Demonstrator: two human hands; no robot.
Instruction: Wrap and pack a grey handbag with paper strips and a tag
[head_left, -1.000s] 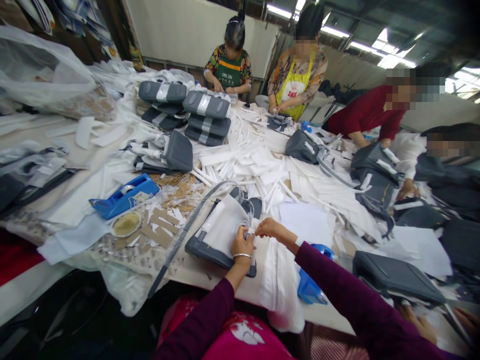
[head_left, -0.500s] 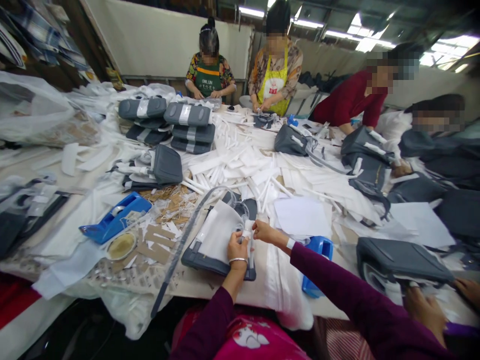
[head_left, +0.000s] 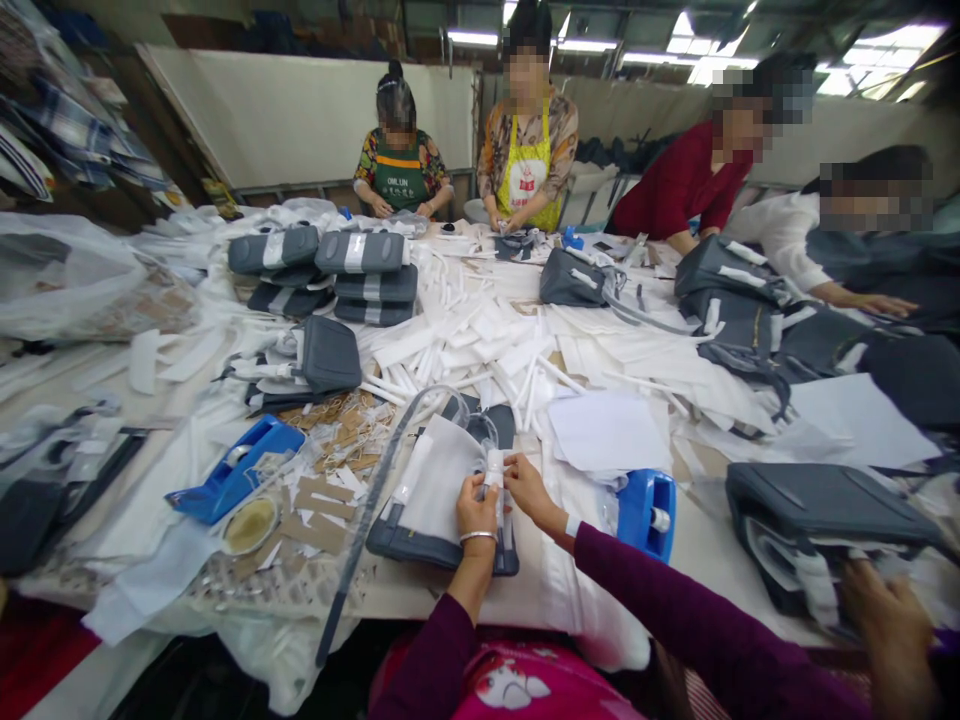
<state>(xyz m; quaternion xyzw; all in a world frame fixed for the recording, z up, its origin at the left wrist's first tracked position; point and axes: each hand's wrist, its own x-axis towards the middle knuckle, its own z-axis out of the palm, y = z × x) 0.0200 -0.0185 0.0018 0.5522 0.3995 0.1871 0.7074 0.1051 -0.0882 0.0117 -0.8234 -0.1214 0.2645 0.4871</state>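
Observation:
A dark grey handbag (head_left: 390, 545) lies on the table in front of me, with a white foam sheet (head_left: 439, 478) across it. Its long strap (head_left: 358, 540) arches out to the left and hangs past the table edge. My left hand (head_left: 478, 508) pinches a narrow strip of white foam wrap (head_left: 496, 464) at the bag's right side, thumb and fingers closed round it. From the right, my right hand (head_left: 531, 490) has its fingertips pressed together on the same wrap. What lies under the wrap is hidden.
Blue tape dispensers (head_left: 646, 515) stand right of the bag and farther left (head_left: 238, 465). Cardboard tags (head_left: 326, 515) and a round tape roll (head_left: 250, 524) lie left. White foam strips (head_left: 480, 330) heap beyond. A neighbour's hand (head_left: 885, 610) works on another bag (head_left: 832, 500); several co-workers stand opposite.
My right hand has come down and in against the foam wrap; my left keeps its grip. The view has shifted slightly. At far right, a co-worker's arm now reaches across dark bags.

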